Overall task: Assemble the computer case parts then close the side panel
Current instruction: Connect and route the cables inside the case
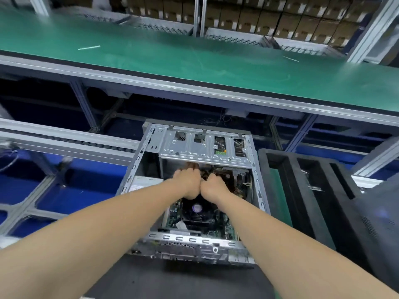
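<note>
Left: grey roller rail (64,141) above blue frames. Centre: computer case (194,239) lies on the dark tabletop (172,281), open side up, motherboard fan (197,207) exposed. Left hand (186,180) and right hand (213,184) meet side by side inside it, just below the drive cage (194,145). Left fingers (192,167) are bent down and pressed together. Right fingers are buried among cables (228,175). Cannot tell whether either hand grips anything. Right: black foam tray (302,190), beside the case.
</note>
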Action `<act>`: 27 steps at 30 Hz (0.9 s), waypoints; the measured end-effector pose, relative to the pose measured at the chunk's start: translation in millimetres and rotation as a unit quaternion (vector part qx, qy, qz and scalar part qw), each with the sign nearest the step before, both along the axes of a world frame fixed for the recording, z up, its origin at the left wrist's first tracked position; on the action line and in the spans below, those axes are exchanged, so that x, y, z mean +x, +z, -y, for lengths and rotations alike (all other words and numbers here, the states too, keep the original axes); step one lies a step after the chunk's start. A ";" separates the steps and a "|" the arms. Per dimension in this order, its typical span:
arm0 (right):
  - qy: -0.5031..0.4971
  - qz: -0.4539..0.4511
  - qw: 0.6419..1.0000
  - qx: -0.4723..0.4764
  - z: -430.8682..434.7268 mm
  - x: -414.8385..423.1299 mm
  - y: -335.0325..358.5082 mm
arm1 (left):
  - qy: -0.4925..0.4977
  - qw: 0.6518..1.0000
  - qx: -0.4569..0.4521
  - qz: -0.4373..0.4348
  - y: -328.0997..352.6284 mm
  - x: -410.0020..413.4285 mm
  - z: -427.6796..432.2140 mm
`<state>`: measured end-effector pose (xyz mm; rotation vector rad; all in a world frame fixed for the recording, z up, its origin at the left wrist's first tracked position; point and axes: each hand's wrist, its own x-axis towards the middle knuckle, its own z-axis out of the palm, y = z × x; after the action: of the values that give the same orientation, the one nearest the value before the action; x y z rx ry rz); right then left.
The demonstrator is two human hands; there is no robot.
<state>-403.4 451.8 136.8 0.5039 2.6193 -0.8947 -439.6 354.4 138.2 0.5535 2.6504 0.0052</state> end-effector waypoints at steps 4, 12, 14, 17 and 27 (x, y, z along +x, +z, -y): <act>0.071 -0.075 0.995 0.006 9.3 20.7 28.1 | 0.019 0.996 0.086 -0.005 45.9 37.8 23.1; 0.093 -0.321 0.922 -0.194 122.2 80.5 86.4 | 0.358 0.798 0.395 -0.283 84.9 141.6 120.7; 0.146 -0.314 0.909 -0.231 166.5 104.0 85.2 | 0.420 0.737 0.427 -0.312 76.2 172.6 158.7; 0.236 -0.276 0.898 -0.248 231.8 145.5 70.8 | 0.494 0.694 0.409 -0.327 52.4 225.5 220.8; 0.458 -0.155 0.855 -0.186 408.0 269.4 -16.5 | 0.673 0.614 0.292 -0.291 -28.8 394.7 396.5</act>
<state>-133.9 43.8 120.3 -0.9880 2.3632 -1.1091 -44.9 -42.1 109.3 -1.6618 2.8462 1.3342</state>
